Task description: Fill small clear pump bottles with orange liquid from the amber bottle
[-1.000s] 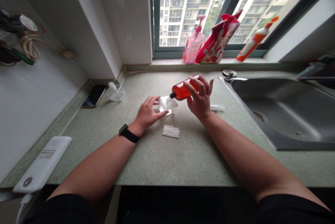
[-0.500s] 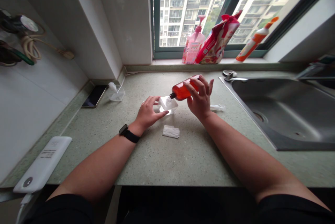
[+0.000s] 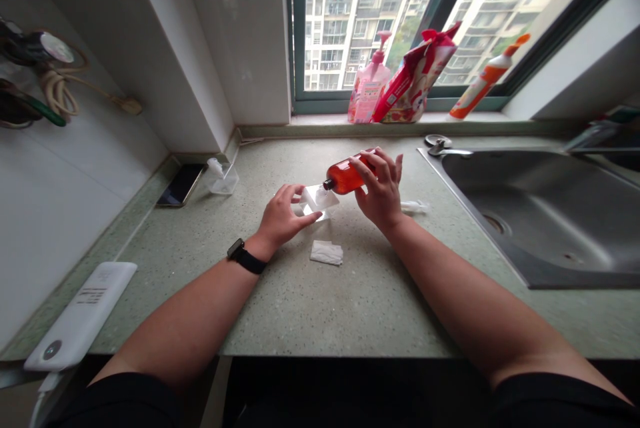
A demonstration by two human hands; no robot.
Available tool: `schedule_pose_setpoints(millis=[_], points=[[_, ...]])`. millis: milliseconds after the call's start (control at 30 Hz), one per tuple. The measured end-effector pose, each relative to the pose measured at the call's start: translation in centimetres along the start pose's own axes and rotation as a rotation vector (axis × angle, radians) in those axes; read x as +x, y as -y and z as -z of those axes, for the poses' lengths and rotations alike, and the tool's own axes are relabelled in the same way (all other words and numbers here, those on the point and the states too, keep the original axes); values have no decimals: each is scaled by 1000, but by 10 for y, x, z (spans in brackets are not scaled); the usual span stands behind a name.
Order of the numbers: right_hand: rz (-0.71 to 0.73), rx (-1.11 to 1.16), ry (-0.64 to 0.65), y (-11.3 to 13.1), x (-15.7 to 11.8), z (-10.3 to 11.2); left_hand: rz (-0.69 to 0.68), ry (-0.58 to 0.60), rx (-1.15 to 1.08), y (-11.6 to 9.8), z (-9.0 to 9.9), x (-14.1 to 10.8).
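Observation:
My right hand (image 3: 380, 191) is closed around an orange-red bottle (image 3: 345, 176), tipped almost level with its dark neck to the left. The neck is over the rim of a small clear plastic container (image 3: 316, 200) on the counter, with something clear, perhaps liquid, inside it. My left hand (image 3: 287, 211) steadies the container, thumb at the near side and fingers at the far left side. A folded white tissue (image 3: 327, 253) lies on the counter just in front. Partly behind my right wrist is a clear plastic item (image 3: 414, 206) whose kind I cannot make out.
To the left are a second clear container (image 3: 223, 181) with a white pump head (image 3: 215, 167), a phone (image 3: 181, 185) and a white power bank (image 3: 83, 316). A steel sink (image 3: 520, 275) lies right. A pump bottle (image 3: 369, 91), red bag (image 3: 417, 78) and orange bottle (image 3: 483, 87) line the windowsill.
The bottle in my right hand has come slightly down and to the left, tilting closer to level. My left hand stays at the container.

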State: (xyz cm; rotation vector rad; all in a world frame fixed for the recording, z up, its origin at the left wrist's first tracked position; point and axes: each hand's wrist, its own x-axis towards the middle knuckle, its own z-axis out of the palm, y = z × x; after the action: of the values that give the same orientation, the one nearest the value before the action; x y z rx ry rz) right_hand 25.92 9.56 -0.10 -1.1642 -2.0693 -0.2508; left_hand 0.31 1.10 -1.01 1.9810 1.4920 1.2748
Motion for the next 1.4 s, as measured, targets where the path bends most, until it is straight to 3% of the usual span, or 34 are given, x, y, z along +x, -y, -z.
schedule_pose_setpoints(millis=[367, 700, 1033, 1233, 1333, 1400], points=[[-20, 39, -33, -1, -3, -7, 19, -68, 1, -2, 2, 1], [-176, 119, -76, -16, -2, -19, 98, -70, -64, 6, 0, 3], [-351, 168, 31, -13, 0, -24, 150, 17, -76, 10, 1, 5], [-411, 127, 104, -14, 0, -25, 115, 26, -71, 14, -1, 5], [-420, 79, 92, -15, 3, -18, 103, 25, -70, 16, -2, 5], [-405, 96, -4, -16, 6, -2, 98, 24, -65, 17, -2, 5]])
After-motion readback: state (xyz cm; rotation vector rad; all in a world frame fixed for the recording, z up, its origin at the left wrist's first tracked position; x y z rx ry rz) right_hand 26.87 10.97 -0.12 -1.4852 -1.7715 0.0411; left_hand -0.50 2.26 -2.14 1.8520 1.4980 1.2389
